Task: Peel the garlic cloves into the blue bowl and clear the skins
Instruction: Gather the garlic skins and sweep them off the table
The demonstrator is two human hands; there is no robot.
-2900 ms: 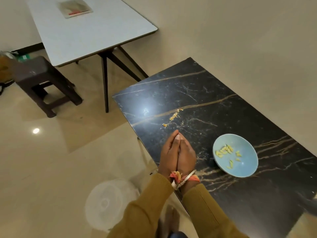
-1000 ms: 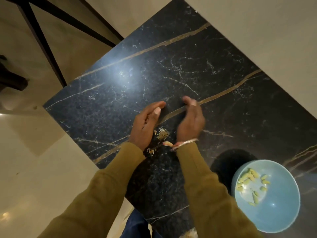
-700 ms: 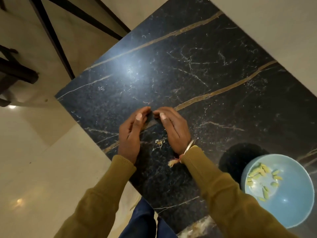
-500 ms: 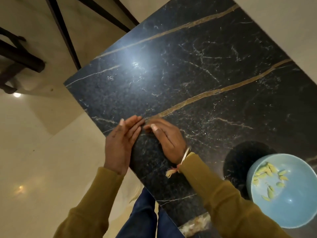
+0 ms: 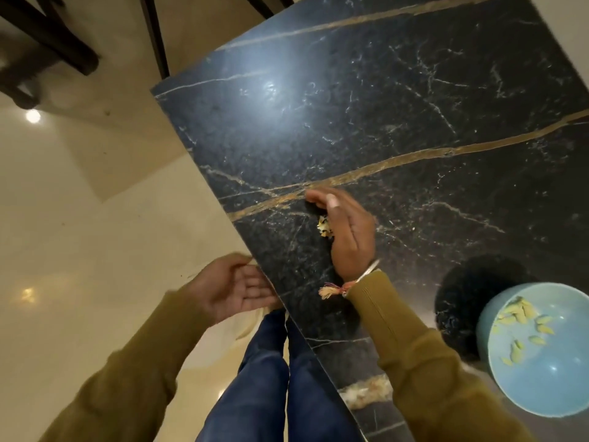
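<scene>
A small heap of garlic skins (image 5: 324, 227) lies on the black marble table (image 5: 398, 100), pressed against the edge of my right hand (image 5: 349, 232), which stands on its side with fingers together. My left hand (image 5: 237, 287) is held palm up, open and empty, just off the table's near edge, below the skins. The blue bowl (image 5: 541, 376) sits at the right near the table's front, with several peeled garlic cloves (image 5: 518, 323) inside.
The table's left edge runs diagonally past my left hand, with glossy beige floor (image 5: 79, 234) below. My legs in blue trousers (image 5: 264, 378) are beside the table. Dark table legs (image 5: 154, 33) and a dark stool (image 5: 47, 39) stand at top left.
Both hands swept the scattered skins together on the table. Now my left hand has dropped off the edge, palm up, while my right hand pushes the heap toward the edge.
</scene>
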